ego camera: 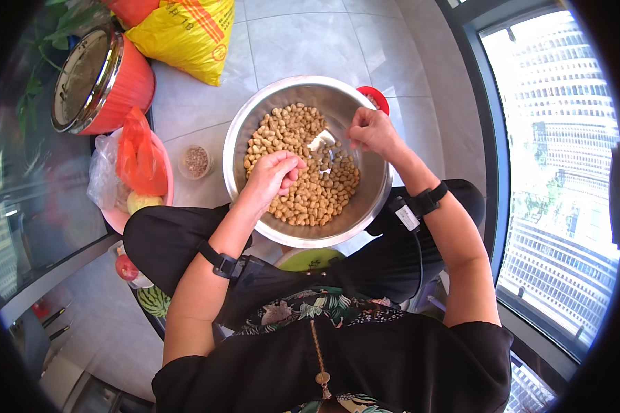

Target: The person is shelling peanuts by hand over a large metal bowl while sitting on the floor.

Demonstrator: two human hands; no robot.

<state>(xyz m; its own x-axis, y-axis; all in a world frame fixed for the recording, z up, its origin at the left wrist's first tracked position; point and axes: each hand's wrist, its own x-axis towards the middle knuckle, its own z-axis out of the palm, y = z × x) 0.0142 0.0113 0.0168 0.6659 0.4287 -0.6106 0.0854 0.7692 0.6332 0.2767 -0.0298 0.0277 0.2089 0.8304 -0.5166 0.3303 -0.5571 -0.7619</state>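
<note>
A large stainless steel basin (372, 206) stands before me with many unshelled peanuts (305, 206) in it, some of them shaded. Over the left part of the peanuts is my left hand (276, 174), its fingers curled; whether it holds anything is hidden. My right hand (370, 131) is above the basin's right side, near the rim, with fingers bent together; what lies between them cannot be made out. Just beyond that hand, a small red bowl (384, 100) shows partly past the rim. A small clear tub (195, 162) of shelled peanut bits sits left of the basin.
To the left are a pink basin (163, 147) with a red plastic bag (139, 160) and a clear bag, a red bucket (129, 77) and a yellow sack (196, 41). A window frame (488, 129) runs along the right. My bent legs flank the steel basin's near side.
</note>
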